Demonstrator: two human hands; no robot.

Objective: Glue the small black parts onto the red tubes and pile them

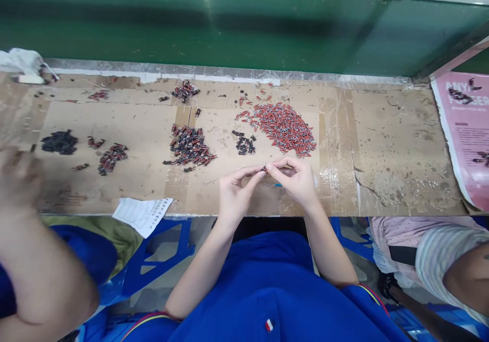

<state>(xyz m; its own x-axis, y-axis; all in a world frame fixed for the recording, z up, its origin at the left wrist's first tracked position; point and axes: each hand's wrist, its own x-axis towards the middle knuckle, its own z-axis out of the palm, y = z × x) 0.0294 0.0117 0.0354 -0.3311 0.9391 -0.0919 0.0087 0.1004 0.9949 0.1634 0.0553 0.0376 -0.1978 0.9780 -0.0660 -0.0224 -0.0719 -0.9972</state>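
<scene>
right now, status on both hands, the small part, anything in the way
Left hand, right hand: both pinching one small part. Part mostly hidden. Close by: red pile beyond, blue item by right hand.

Fingertips (272, 169) of both hands hide most of a small part (264, 168); just below them, a blue object (278, 184) shows only partly. Far left of the fingers, a co-worker's hand (19, 176) blurs; far right, the picture's edge crops a pink sheet (468, 138).
</scene>
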